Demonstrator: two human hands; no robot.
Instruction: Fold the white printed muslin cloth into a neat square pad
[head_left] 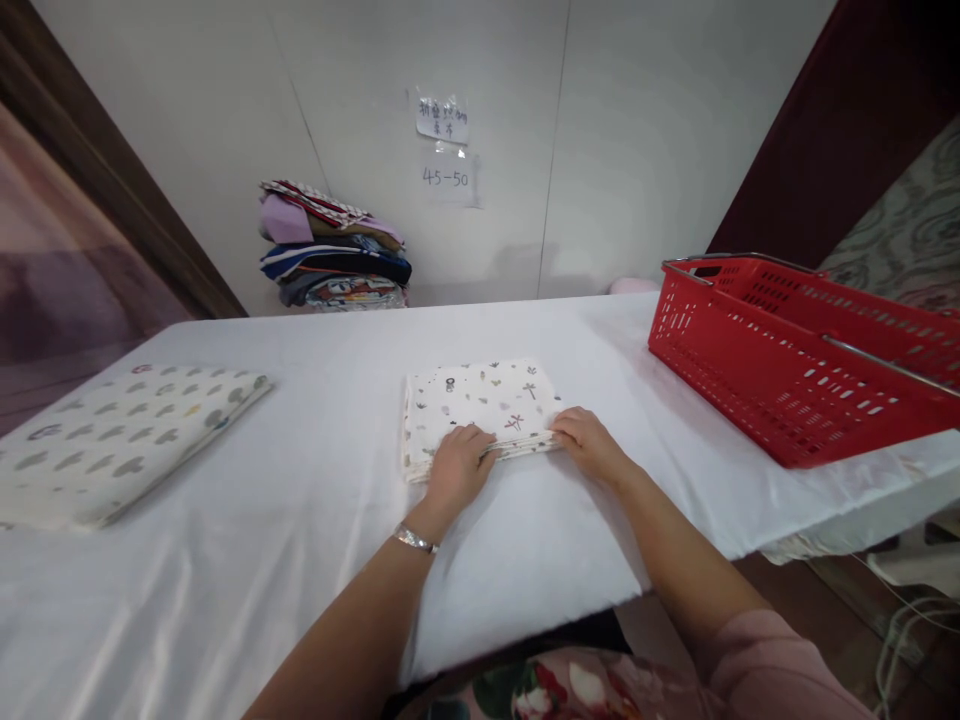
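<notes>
A folded white cloth [480,398] with small printed leaves and figures lies flat before me, its stacked layers showing along the near edge. My left hand [459,465], a silver bracelet on its wrist, is closed on the middle of that near edge, fingers over the top layer. At the near right corner my right hand [589,440] pinches the layers between thumb and fingers. Some of the fingertips of both hands are hidden from this angle.
Left on the white-covered table [300,560] lies a larger folded cloth [127,430] with grey cloud shapes. A red plastic basket [750,370] with metal handles stands at the right edge. Folded fabrics [337,250] are stacked by the back wall, left of two paper signs [446,150].
</notes>
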